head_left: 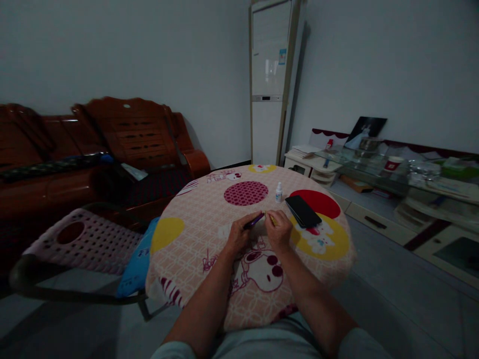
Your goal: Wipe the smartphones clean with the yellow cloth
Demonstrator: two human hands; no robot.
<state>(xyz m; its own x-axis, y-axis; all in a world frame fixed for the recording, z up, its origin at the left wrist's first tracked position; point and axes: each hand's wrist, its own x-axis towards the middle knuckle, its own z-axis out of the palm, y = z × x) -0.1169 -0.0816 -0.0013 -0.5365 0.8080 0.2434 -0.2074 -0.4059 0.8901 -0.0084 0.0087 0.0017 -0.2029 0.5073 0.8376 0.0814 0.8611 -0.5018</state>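
Oddly, no writing is legible: left hand grips a purple pen, right hand pinches a yellow piece.

The round table wore a pale pink cloth in a white lattice print, with yellow, red and dotted maroon circles and a white cartoon dog with maroon spots. The left hand held a dark purple pen; the right hand held something yellow. Beside them lay a black phone and a small white bottle. The sofa was glossy reddish-brown, the plastic chair pale pink, its cushion blue.
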